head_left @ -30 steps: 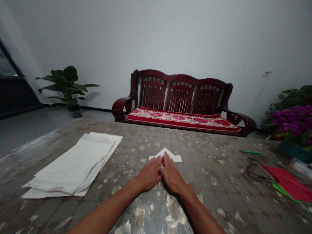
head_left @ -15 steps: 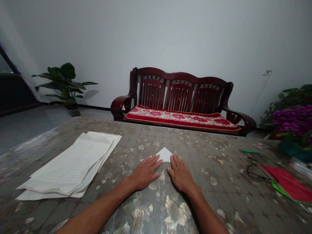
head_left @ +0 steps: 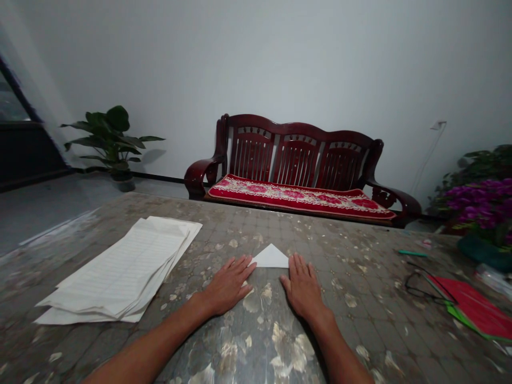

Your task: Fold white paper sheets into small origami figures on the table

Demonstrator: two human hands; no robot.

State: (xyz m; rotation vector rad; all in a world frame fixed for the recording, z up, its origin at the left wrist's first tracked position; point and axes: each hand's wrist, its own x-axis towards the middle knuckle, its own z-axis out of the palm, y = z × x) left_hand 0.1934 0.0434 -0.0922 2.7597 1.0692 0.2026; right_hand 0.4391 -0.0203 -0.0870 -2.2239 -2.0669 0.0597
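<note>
the left hand (head_left: 228, 285) and right hand (head_left: 303, 290) rest palm down, fingers spread wide and holding nothing, beside a flat white folded paper triangle (head_left: 271, 257), best kept square by pressing evenly against the mottled grey tabletop (head_left: 344, 277).

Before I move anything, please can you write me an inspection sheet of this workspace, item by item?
Surface: mottled grey-brown tabletop with a tile-like grid pattern.
Job's things: white paper triangle, lying flat on the tabletop.
Hands: left hand flat, fingertips at the triangle's left corner; right hand flat, fingertips near its right corner.
Clutter: stack of lined paper; eyeglasses; green pen; red and green sheets.
Cables: thin white cable hanging from a wall socket.
Surroundings: dark red wooden bench with red floral cushion; potted plant; purple flowers.
</note>
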